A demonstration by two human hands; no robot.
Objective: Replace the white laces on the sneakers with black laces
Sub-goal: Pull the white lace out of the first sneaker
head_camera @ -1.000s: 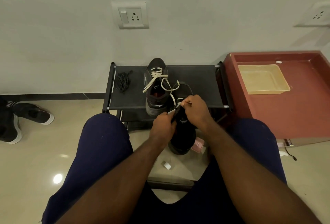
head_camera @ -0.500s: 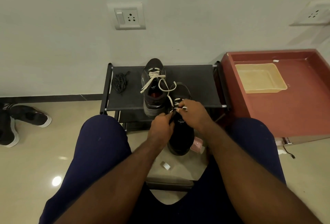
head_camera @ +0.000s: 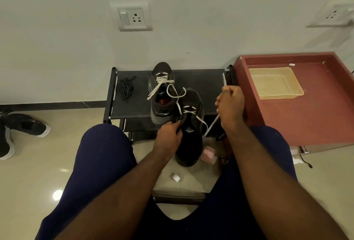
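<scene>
A dark sneaker [head_camera: 191, 130] hangs between my knees, and my left hand [head_camera: 169, 134] grips its left side near the tongue. My right hand [head_camera: 230, 103] is raised to the right and grips the sneaker's white lace [head_camera: 211, 126], which runs taut from the eyelets up to my fist; its tip sticks out above my fingers. A few rows of that lace stay threaded near the toe. The second dark sneaker [head_camera: 161, 94] stands on the black shoe rack [head_camera: 134, 109] with its white lace loose. A bundle of black laces [head_camera: 124, 89] lies on the rack's left part.
A red-brown cabinet [head_camera: 310, 113] with a beige plastic tray [head_camera: 274, 83] stands to the right. Another pair of dark shoes [head_camera: 21, 128] lies on the floor at left. A small pink object [head_camera: 208, 154] and a white scrap [head_camera: 175, 177] lie on the floor below the held sneaker.
My right hand has moved from the sneaker's eyelets up and to the right, drawing a length of white lace out. My left hand keeps holding the sneaker.
</scene>
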